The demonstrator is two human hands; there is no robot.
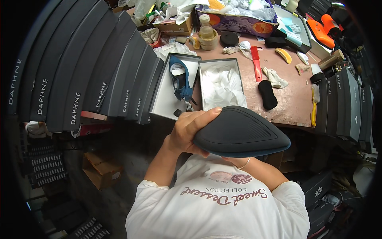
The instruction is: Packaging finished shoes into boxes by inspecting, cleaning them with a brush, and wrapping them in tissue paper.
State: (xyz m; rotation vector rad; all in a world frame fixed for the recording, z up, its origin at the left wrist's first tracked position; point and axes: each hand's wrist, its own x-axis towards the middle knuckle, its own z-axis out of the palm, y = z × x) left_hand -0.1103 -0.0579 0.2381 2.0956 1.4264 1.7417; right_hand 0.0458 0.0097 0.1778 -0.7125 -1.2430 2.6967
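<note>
My left hand (187, 129) is closed round one end of a shoe (242, 133), fingers over its edge. The shoe is raised in front of my chest with its black, ribbed sole towards me; a thin dark blue edge shows below. Only a small part of my right hand (235, 160), by the bracelet, shows under the shoe; its fingers are hidden. Beyond, a dark blue strappy shoe (181, 81) lies in an open shoebox part (158, 99). Beside that is another open box part (240, 71) lined with white tissue paper (223, 85).
Tall stacks of dark shoeboxes stand left (87, 67) and right (338, 103). On the table lie a red brush (256, 63), a black sponge-like pad (267, 95), a crumpled cloth (275, 78) and a yellow-handled brush (314, 105). Bottles and a filled carton (238, 24) are at the back.
</note>
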